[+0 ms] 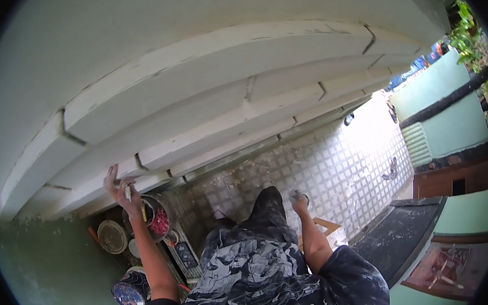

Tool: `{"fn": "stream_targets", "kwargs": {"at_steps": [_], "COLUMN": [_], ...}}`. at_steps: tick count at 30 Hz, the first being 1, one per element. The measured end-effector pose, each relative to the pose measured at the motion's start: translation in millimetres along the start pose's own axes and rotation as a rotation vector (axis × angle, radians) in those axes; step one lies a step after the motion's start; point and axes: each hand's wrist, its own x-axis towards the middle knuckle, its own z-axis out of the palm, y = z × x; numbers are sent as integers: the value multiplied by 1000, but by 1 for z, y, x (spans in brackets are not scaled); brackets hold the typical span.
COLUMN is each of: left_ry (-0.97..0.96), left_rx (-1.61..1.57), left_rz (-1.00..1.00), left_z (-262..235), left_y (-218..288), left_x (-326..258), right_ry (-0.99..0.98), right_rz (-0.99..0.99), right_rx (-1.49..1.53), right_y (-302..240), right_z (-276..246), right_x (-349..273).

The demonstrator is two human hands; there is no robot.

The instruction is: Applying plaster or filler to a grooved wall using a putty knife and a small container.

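My left hand is raised at the pale wall ledge, near a dark notch cut in its edge. Its fingers are bent around a slim pale object whose kind I cannot make out; the forefinger points up towards the ledge. Whether the fingertips touch the ledge is not clear. Out to the right, over the tiled floor, my right hand hangs with curled fingers. Something greyish shows at its edge, too small to name. White smears cover my dark shirt.
Below my left arm stand a bucket with pink-red contents, a round lidded tub and a splattered paint bucket. A dark sloping surface lies at the right. Stepped ledges run along the wall; a dark item lies on the floor.
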Motion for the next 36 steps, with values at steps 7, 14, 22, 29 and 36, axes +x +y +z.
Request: {"fn": "stream_targets", "kwargs": {"at_steps": [7,14,22,29,36], "left_ry": [34,118,150,135,172], "left_rx": [38,-173,-160,-37,-51], "left_rz": [-78,-479,-489,-538,-487], "left_z": [20,41,56,52,60], "left_y": [25,61,67,69,70], "left_x": [0,-3,-3,-7,-6], "right_ry": [-32,-281,-236,-273,-158], "right_rz": [270,575,624,616,705], "right_rx": [575,1442,1802,2102,2078], "right_y": [-11,-53,-58,-90,-105], "right_z": [15,13,64,44,13], "right_x": [84,199,277,268,260]}}
